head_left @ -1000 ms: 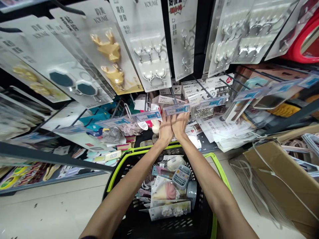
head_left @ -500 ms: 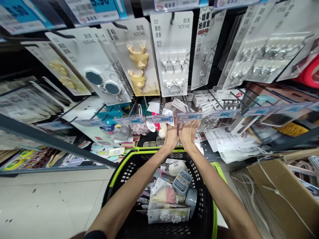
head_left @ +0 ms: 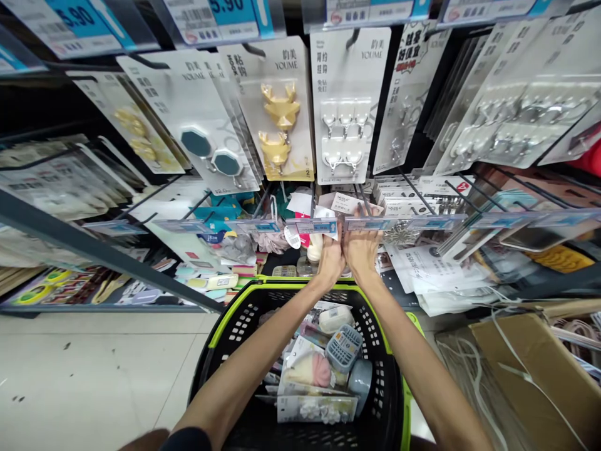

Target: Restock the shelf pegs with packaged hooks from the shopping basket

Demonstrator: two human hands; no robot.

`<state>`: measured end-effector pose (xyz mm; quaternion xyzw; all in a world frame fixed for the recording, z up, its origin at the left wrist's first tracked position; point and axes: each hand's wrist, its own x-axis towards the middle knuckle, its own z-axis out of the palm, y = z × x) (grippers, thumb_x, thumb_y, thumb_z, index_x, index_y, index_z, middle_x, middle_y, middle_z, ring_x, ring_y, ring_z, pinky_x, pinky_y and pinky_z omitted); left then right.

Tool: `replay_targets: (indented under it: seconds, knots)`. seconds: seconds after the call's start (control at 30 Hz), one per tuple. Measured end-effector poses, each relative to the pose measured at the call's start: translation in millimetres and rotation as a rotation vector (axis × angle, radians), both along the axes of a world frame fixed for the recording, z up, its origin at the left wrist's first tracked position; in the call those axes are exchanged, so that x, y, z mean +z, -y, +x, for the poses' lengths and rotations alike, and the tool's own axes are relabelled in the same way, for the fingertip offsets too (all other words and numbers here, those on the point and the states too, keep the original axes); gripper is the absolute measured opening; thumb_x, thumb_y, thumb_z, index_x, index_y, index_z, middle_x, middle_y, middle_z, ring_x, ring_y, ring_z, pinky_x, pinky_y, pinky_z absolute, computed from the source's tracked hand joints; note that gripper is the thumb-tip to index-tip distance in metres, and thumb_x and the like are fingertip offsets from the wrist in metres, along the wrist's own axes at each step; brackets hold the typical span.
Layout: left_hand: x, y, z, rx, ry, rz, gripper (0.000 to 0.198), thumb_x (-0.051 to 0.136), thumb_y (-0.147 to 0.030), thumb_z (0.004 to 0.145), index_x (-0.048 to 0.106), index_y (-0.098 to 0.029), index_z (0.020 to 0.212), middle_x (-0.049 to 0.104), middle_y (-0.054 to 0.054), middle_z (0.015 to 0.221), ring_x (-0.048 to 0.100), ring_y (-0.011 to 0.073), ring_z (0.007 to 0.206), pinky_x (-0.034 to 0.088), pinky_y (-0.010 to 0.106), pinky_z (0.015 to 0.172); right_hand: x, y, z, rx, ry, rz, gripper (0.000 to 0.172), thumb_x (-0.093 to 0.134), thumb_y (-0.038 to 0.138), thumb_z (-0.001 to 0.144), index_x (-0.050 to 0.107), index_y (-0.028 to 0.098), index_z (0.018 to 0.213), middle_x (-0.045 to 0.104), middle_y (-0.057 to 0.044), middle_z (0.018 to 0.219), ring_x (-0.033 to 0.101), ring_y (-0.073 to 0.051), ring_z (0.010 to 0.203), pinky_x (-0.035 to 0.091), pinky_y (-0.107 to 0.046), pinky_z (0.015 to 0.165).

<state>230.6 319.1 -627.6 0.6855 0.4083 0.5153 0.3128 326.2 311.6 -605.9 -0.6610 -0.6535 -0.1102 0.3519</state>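
Both arms reach forward over a black shopping basket with a lime-green rim [head_left: 235, 316]. My left hand [head_left: 330, 254] and my right hand [head_left: 361, 249] are side by side at a display peg, just below a blue-and-white price tag strip [head_left: 370, 223]. Their fingers reach up behind the tag among small white packets [head_left: 347, 203], so the fingertips are hidden. What they grip cannot be made out. The basket holds several packaged goods, including a pink-and-white item [head_left: 312, 369] and a grey-blue perforated holder [head_left: 344, 347].
Carded wall hooks hang above: gold deer-shaped hooks [head_left: 280, 131], teal hexagon hooks [head_left: 211, 153], white-and-chrome hooks [head_left: 345, 134]. An open cardboard box [head_left: 535, 369] stands on the floor at right. A low shelf [head_left: 94, 291] of small goods runs along the left. The floor is pale tile.
The view has tilted upward, bringing higher price tags into sight. Both hands have pushed slightly further up behind the price tag strip and stay pressed together.
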Motion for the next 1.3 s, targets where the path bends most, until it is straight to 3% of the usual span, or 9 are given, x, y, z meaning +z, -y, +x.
replay_targets:
  seconds: [0.2, 0.33, 0.43, 0.57, 0.83, 0.97, 1.13, 1.3]
  knots:
    - [-2.5, -4, -3, -0.021, -0.191, 0.081, 0.062, 0.056, -0.016, 0.087, 0.051, -0.021, 0.148, 0.053, 0.009, 0.152, 0.028, 0.0256, 0.154, 0.019, 0.040, 0.130, -8.8, -9, 5, 0.094, 0.086, -0.051, 0.054, 0.031, 0.024, 0.103, 0.041, 0.018, 0.156, 0.045, -0.016, 0.158, 0.028, -0.032, 0.151, 0.017, -0.063, 0.121]
    - [1.0, -4, -4, 0.059, -0.356, 0.040, 0.052, 0.047, -0.023, 0.096, 0.050, -0.017, 0.147, 0.062, 0.013, 0.142, 0.043, 0.0282, 0.146, 0.031, 0.044, 0.125, -8.0, -13, 9, 0.102, 0.095, -0.080, 0.057, 0.030, 0.027, 0.103, 0.032, 0.017, 0.160, 0.041, -0.015, 0.160, 0.025, -0.033, 0.153, 0.018, -0.060, 0.123]
    - [-0.4, -5, -5, 0.126, -0.409, 0.004, 0.047, 0.046, -0.018, 0.094, 0.055, -0.013, 0.140, 0.065, 0.016, 0.135, 0.050, 0.0312, 0.139, 0.037, 0.044, 0.120, -4.9, -15, 10, 0.113, 0.095, -0.089, 0.059, 0.029, 0.029, 0.104, 0.028, 0.016, 0.161, 0.040, -0.015, 0.162, 0.024, -0.032, 0.154, 0.020, -0.057, 0.123]
    - [-3.6, -5, -8, 0.198, -0.554, 0.014, 0.048, 0.050, -0.011, 0.084, 0.061, -0.007, 0.130, 0.062, 0.022, 0.136, 0.049, 0.0338, 0.139, 0.034, 0.041, 0.121, -3.5, -23, 12, 0.125, 0.084, -0.107, 0.058, 0.031, 0.027, 0.103, 0.030, 0.017, 0.160, 0.040, -0.014, 0.161, 0.026, -0.031, 0.153, 0.022, -0.054, 0.123]
    - [7.7, 9, -8, 0.295, -0.787, -0.085, 0.046, 0.052, -0.022, 0.086, 0.062, -0.005, 0.128, 0.063, 0.025, 0.134, 0.050, 0.0378, 0.138, 0.037, 0.045, 0.117, -8.1, -42, 20, 0.233, -0.112, -0.145, 0.052, 0.040, 0.023, 0.100, 0.046, 0.018, 0.152, 0.054, -0.013, 0.151, 0.042, -0.029, 0.144, 0.033, -0.048, 0.120]
    - [6.7, 11, -14, 0.310, -0.819, -0.044, 0.049, 0.051, -0.024, 0.088, 0.058, -0.004, 0.132, 0.060, 0.026, 0.137, 0.049, 0.0375, 0.139, 0.039, 0.046, 0.116, -12.0, -50, 21, 0.285, -0.204, -0.140, 0.053, 0.038, 0.021, 0.099, 0.048, 0.016, 0.151, 0.059, -0.014, 0.146, 0.047, -0.029, 0.140, 0.037, -0.048, 0.118]
    - [-1.0, 7, -22, 0.285, -0.834, 0.014, 0.048, 0.053, -0.022, 0.086, 0.059, -0.002, 0.129, 0.058, 0.029, 0.139, 0.046, 0.0399, 0.141, 0.038, 0.050, 0.116, -19.5, -63, 22, 0.264, -0.170, -0.105, 0.051, 0.037, 0.022, 0.099, 0.049, 0.016, 0.149, 0.056, -0.014, 0.148, 0.044, -0.028, 0.143, 0.034, -0.051, 0.120]
    - [-5.1, 6, -21, 0.293, -0.767, 0.055, 0.042, 0.056, -0.021, 0.084, 0.061, -0.007, 0.123, 0.062, 0.027, 0.132, 0.048, 0.0414, 0.138, 0.037, 0.054, 0.117, -24.0, -79, 23, 0.244, -0.148, -0.084, 0.053, 0.040, 0.016, 0.094, 0.052, 0.015, 0.146, 0.060, -0.015, 0.143, 0.050, -0.027, 0.138, 0.036, -0.050, 0.119]
